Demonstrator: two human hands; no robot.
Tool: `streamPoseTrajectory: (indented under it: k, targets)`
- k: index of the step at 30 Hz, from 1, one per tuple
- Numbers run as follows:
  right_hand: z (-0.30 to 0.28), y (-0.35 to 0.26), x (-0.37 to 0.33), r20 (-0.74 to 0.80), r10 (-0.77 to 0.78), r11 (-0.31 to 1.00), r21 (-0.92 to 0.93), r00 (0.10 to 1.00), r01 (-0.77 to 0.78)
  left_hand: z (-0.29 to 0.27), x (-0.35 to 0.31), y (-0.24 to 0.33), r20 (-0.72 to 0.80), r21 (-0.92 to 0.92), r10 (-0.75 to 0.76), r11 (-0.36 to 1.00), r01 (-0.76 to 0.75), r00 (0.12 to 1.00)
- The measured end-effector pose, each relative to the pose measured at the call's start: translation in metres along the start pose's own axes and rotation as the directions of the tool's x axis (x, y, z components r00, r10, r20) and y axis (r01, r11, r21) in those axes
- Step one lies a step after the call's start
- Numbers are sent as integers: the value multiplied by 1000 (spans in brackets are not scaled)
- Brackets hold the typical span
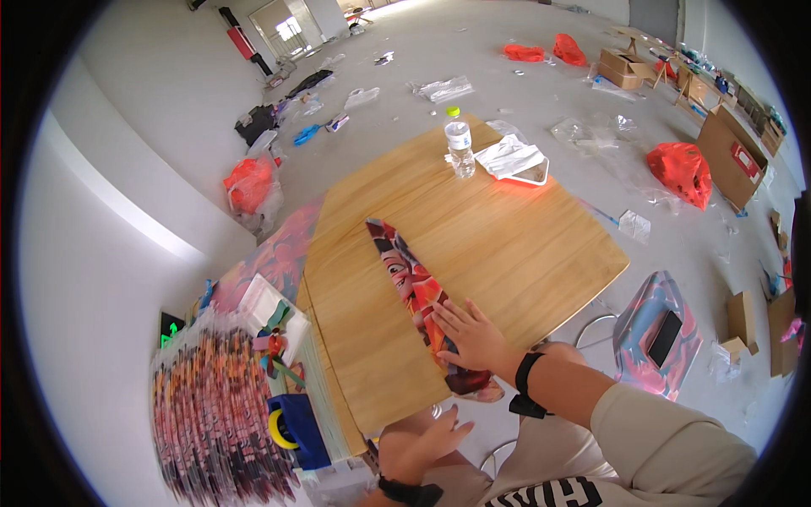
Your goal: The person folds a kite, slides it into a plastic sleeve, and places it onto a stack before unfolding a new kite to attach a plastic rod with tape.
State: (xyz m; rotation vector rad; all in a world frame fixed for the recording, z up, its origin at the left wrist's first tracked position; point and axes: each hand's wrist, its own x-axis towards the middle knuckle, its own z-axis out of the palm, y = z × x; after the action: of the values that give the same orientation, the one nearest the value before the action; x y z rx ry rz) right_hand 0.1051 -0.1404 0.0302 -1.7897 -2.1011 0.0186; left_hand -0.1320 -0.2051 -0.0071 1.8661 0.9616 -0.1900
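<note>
A long, narrow folded piece with a glossy red, orange and dark cartoon print lies slantwise on the wooden tabletop; its kind I cannot make out. My right hand rests flat on its near half, fingers stretched out. The near end of the piece reaches the table's front edge. Below that edge, over my lap, my left hand hangs free with its fingers apart and nothing visible in it.
A water bottle and a white tray with tissues stand at the table's far side. Left of the table are stacked printed packs and a yellow tape roll. A dark phone-like slab lies on a printed stool at right.
</note>
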Motion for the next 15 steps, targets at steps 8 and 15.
streamPoseTrajectory:
  k: [8, 15]
  targets:
    - [5, 0, -2, 4, -25, 999, -46, 1000, 25, 22, 21, 38, -27, -781, -149, 620, 72, 988]
    - [4, 0, 0, 114, -14, 997, -74, 993, 23, 54, 49, 20, -415, -765, -393, 639, -81, 820]
